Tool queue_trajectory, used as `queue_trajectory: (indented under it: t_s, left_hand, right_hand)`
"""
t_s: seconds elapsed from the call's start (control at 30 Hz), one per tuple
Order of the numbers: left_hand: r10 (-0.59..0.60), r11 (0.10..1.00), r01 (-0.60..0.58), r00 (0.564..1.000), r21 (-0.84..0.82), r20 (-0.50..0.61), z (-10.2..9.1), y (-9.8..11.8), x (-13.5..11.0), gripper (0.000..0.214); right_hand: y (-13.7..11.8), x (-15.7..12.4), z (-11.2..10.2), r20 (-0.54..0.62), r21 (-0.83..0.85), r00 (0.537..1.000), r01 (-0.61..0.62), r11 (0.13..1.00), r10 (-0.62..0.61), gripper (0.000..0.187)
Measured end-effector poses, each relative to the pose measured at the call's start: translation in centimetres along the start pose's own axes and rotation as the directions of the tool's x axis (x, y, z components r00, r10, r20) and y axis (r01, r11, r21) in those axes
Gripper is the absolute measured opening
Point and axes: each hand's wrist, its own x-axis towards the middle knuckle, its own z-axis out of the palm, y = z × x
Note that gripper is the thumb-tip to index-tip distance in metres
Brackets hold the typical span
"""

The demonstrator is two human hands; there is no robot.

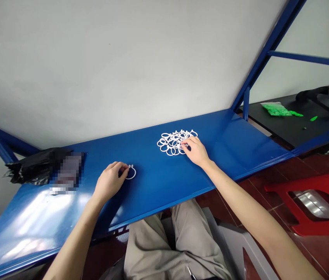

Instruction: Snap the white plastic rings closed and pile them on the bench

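My left hand point(111, 180) pinches a white curtain ring point(135, 173) between thumb and fingertips, just over the blue tabletop point(149, 175). The ring's loop and its small knobs stick out to the right of the fingers. At the back, right of the middle, a pile of similar white curtain rings point(167, 147) lies loosely overlapped. My right hand point(196, 151) is at the pile's right edge, thumb and fingers closed on one of its rings. The fingertips partly hide that ring.
On the left lie a black plastic bag point(36, 163) and a blurred-out flat object point(69, 171). A blue frame post point(246, 93) rises at the right. Beyond it, a black table point(287, 124) bears a bag of green pieces point(277, 109). A red stool point(322, 194) stands at the lower right.
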Motion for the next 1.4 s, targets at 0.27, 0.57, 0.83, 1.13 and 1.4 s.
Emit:
queue_trajectory:
  t_s: [0.27, 0.57, 0.83, 1.13, 1.4]
  left_hand:
    - [0.005, 0.983, -0.016, 0.998, -0.183, -0.059, 2.3, 5.6, 3.7, 0.024]
    - [0.042, 0.942, -0.095, 0.985, -0.322, -0.168, 3.5, 7.1, 3.4, 0.021]
    - [-0.040, 0.937, -0.055, 0.965, -0.346, -0.260, 3.6, 7.7, 3.3, 0.014]
    - [-0.061, 0.937, -0.046, 0.955, -0.347, -0.291, 3.8, 8.2, 2.9, 0.025]
    - [0.018, 0.933, -0.153, 0.924, -0.327, -0.381, 4.6, 8.3, 2.7, 0.024]
  right_hand:
    - [0.1, -0.3, -0.1, -0.028, 0.012, 1.000, -0.003, 1.000, 0.003, 0.016]
    - [-0.1, -0.3, -0.5, -0.114, 0.012, 0.994, 0.009, 1.000, -0.007, 0.016]
    - [-6.9, 0.4, 0.5, 0.065, 0.229, 0.988, 0.124, 0.965, -0.143, 0.021]
    - [-11.4, 1.1, 5.9, 0.148, 0.442, 0.982, -0.170, 0.881, 0.116, 0.016]
    - [-11.3, 0.0, 5.5, 0.149, 0.313, 0.988, -0.076, 0.947, 0.031, 0.023]
